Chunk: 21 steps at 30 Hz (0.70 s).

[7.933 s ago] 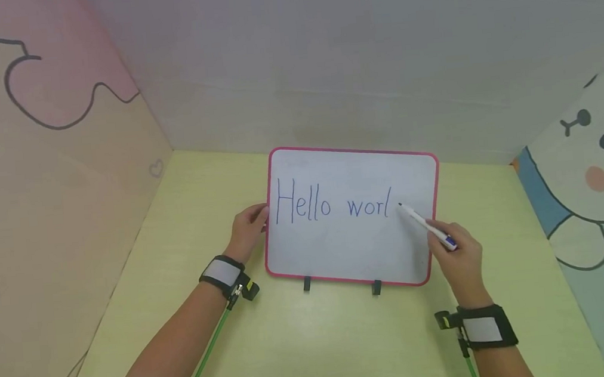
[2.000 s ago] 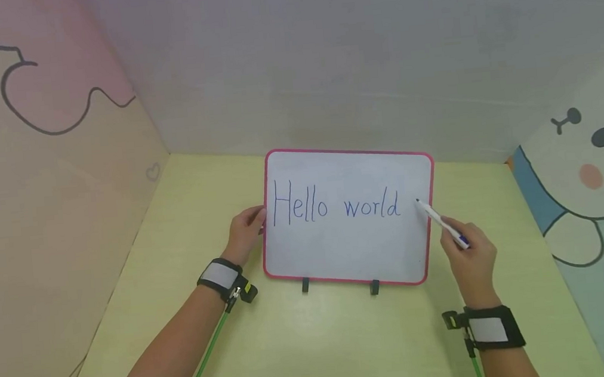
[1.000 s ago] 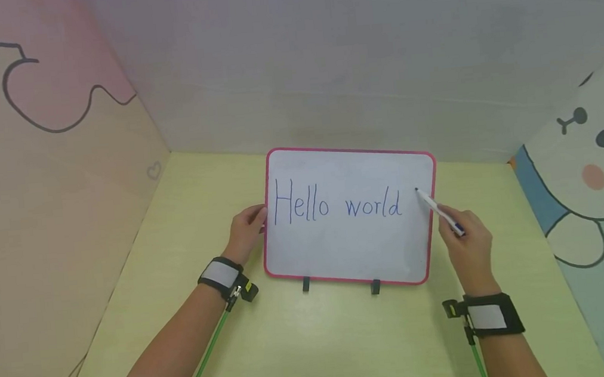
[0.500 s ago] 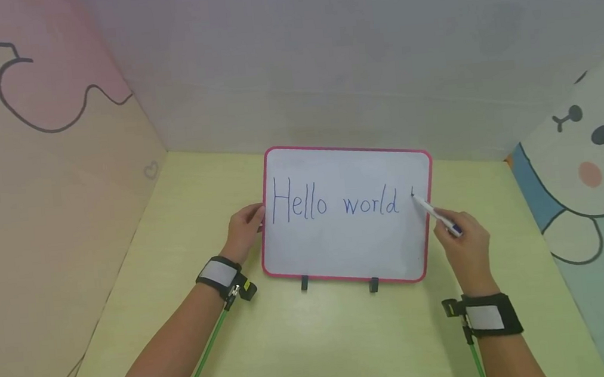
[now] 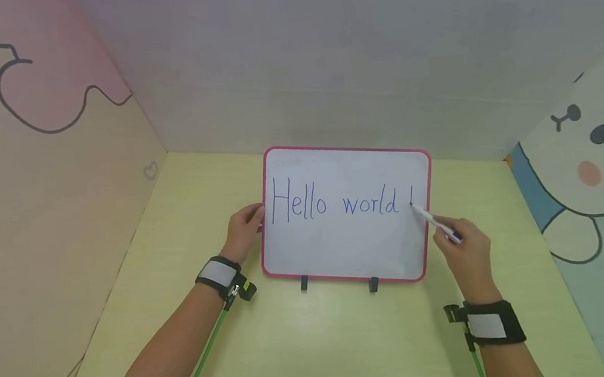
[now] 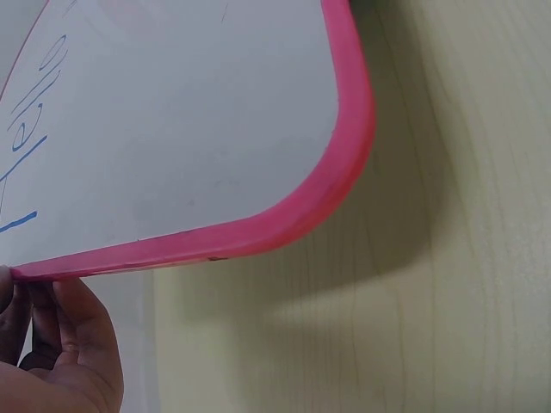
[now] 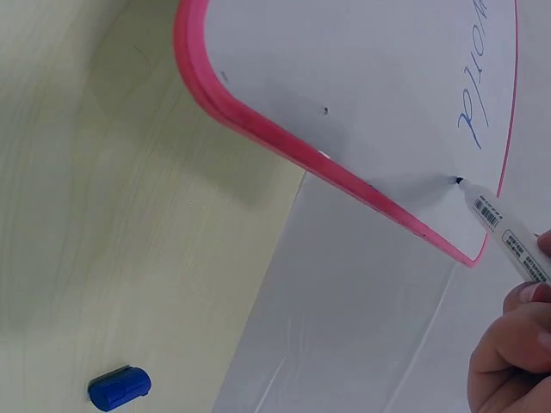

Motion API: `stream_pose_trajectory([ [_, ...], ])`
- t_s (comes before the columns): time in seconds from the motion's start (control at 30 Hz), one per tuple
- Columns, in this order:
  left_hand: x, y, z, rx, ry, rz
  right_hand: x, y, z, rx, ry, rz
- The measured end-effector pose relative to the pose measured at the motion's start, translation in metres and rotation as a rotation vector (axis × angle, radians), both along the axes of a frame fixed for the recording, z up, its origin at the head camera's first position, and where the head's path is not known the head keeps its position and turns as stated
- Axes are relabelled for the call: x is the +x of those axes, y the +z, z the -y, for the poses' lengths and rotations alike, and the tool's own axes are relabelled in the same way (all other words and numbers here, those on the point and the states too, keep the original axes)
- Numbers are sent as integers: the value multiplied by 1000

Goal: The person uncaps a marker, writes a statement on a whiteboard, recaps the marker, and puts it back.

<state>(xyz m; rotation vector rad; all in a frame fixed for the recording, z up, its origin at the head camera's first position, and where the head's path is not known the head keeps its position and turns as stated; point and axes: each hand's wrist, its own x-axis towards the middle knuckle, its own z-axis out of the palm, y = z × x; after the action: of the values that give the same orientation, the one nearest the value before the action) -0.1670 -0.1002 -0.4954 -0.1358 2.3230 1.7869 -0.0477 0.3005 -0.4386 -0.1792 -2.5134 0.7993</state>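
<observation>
A whiteboard [image 5: 339, 248] with a pink rim leans back on the table, its lower edge at two small black feet [image 5: 373, 284]. Blue handwriting [image 5: 370, 205] across it reads "Hello world", followed by an upright stroke. My left hand [image 5: 242, 232] grips the board's left edge; in the left wrist view its fingers [image 6: 82, 327] are curled at the rim. My right hand [image 5: 470, 257] holds a white marker [image 7: 508, 228] with a blue end, its dark tip at the lower end of that stroke. Part of the right hand is cut off in the right wrist view.
A blue marker cap [image 7: 119, 388] lies on the pale yellow table [image 5: 305, 344], to the right of the board. Behind the board rises a grey-white wall [image 5: 323, 61]. Painted side walls flank the table. A green cable [image 5: 203, 356] runs from each wrist camera.
The writing has gone from "worl" to "world", and an upright stroke now stands after it. My right hand has moved slightly down with the marker. My left hand stays at the board's edge.
</observation>
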Motion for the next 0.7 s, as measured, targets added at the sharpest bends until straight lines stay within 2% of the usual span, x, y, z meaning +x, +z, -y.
stream_pose_trajectory([
  [0.27,0,0,-1,4,9,6,1,-2,1,13,7,-16],
  [0.53,0,-1,-2,17,10,13,9,-2,-4,-43,25,-190],
  [0.7,-1,-1,-2,14,8,-8,10,-5,-7,-39,52,-210],
])
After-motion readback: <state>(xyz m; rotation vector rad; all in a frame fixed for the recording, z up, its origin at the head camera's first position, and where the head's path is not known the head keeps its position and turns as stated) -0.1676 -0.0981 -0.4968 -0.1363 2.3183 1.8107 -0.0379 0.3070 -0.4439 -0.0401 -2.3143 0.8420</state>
